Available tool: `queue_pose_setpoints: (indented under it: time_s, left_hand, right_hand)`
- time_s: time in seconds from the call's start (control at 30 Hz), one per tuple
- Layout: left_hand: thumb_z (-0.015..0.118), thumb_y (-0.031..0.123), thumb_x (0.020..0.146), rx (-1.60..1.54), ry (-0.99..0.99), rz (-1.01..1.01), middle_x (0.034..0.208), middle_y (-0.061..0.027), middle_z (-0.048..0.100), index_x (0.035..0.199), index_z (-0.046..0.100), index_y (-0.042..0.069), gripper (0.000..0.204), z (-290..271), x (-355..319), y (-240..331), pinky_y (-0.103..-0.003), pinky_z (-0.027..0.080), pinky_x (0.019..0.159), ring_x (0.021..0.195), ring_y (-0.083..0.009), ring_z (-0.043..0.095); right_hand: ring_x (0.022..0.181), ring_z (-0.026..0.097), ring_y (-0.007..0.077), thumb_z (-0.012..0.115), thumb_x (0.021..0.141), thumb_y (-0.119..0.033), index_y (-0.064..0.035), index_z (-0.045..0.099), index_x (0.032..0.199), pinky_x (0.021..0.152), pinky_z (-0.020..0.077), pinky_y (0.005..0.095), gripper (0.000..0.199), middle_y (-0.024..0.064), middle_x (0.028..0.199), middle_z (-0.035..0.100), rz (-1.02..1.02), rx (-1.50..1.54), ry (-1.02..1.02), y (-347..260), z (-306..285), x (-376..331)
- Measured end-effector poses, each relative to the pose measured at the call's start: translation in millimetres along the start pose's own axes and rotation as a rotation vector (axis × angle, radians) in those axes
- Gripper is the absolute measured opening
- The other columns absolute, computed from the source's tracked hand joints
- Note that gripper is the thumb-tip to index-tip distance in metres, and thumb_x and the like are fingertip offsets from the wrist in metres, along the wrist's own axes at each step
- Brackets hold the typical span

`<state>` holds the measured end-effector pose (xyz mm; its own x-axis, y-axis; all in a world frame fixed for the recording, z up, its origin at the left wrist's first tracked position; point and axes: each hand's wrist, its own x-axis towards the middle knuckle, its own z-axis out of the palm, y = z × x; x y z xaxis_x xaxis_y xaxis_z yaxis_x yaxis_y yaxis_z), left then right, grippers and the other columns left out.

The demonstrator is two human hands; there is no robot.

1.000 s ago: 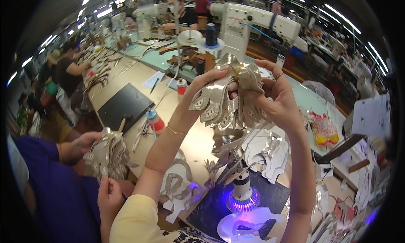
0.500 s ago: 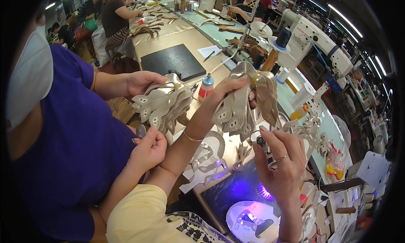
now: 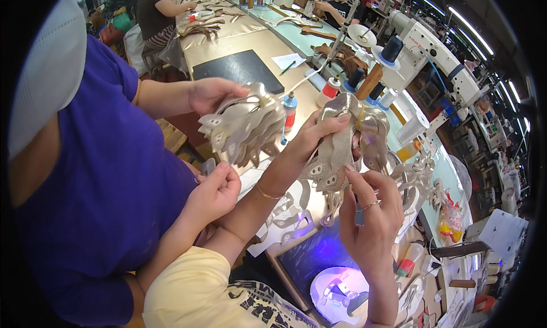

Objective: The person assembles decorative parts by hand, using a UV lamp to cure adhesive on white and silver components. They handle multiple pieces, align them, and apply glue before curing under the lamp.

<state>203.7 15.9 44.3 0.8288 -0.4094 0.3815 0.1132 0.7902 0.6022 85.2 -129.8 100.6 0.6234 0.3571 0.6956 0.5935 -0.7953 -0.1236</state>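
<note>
My left hand (image 3: 312, 137) grips a fanned stack of pale gold cut leather pieces (image 3: 347, 143) held up over the workbench. My right hand (image 3: 370, 214) is just below and to the right, its fingers pinching the lower edge of the same stack. Close on my left a person in a purple shirt (image 3: 108, 185) holds a similar bundle of pale leather pieces (image 3: 245, 128) in one hand, with the other hand (image 3: 215, 190) closed below it.
A tan workbench (image 3: 250, 43) carries a black mat (image 3: 236, 70), small glue bottles (image 3: 289, 109), thread cones (image 3: 392, 49) and a white sewing machine (image 3: 433, 49). A purple-lit lamp device (image 3: 342, 285) glows below my hands. Other people work further back.
My view has swung left and down, bringing the person in purple close. My right hand dropped from the top of the stack to its lower edge; my left hand keeps its hold.
</note>
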Motion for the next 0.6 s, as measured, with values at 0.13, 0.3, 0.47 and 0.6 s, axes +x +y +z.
queue_pose_setpoints:
  time_s: [0.13, 0.3, 0.47, 0.6]
  left_hand:
    - [0.059, 0.023, 0.094, -0.028, 0.104, -0.044, 0.086, -0.0126, 0.066, 0.115, 0.056, 0.002, 0.03, 1.8, -2.1, -3.1, -0.034, 0.059, 0.066, 0.073, -0.0233, 0.071]
    - [0.059, 0.02, 0.093, 0.015, 0.141, -0.101, 0.102, -0.0134, 0.065, 0.128, 0.05, 0.002, 0.04, 1.9, -15.9, -3.6, -0.032, 0.057, 0.079, 0.087, -0.0208, 0.069]
    - [0.062, 0.014, 0.083, 0.011, -0.039, 0.024, 0.115, -0.0125, 0.06, 0.138, 0.039, 0.0, 0.061, 26.7, -43.3, 5.0, -0.029, 0.053, 0.082, 0.095, -0.0182, 0.064]
    - [0.081, 0.024, 0.066, 0.295, -0.007, 0.046, 0.096, -0.0041, 0.053, 0.109, 0.046, 0.003, 0.059, 60.9, -51.6, 6.7, -0.019, 0.039, 0.07, 0.084, -0.0074, 0.052]
  right_hand:
    - [0.077, 0.061, 0.0241, 0.07, 0.069, 0.003, -0.0095, 0.07, 0.11, 0.067, 0.0481, 0.0348, 0.043, 0.009, 0.092, 0.062, 0.052, 0.025, 0.028, -2.5, 8.8, -4.4]
    - [0.085, 0.061, 0.0264, 0.071, 0.069, 0.002, -0.0093, 0.07, 0.107, 0.073, 0.0479, 0.0386, 0.04, 0.0103, 0.098, 0.062, 0.13, 0.054, -0.068, -8.9, 2.4, -5.3]
    - [0.123, 0.044, 0.04, 0.08, 0.068, -0.015, -0.0091, 0.054, 0.13, 0.1, 0.0382, 0.0478, 0.068, 0.0226, 0.135, 0.043, 0.224, 0.281, 0.051, -7.2, -28.3, -8.8]
    - [0.129, 0.045, 0.0363, 0.09, 0.066, -0.032, -0.0014, 0.039, 0.144, 0.103, 0.0401, 0.0429, 0.098, 0.0218, 0.143, 0.041, 0.243, 0.333, -0.021, 0.7, -49.1, -11.5]
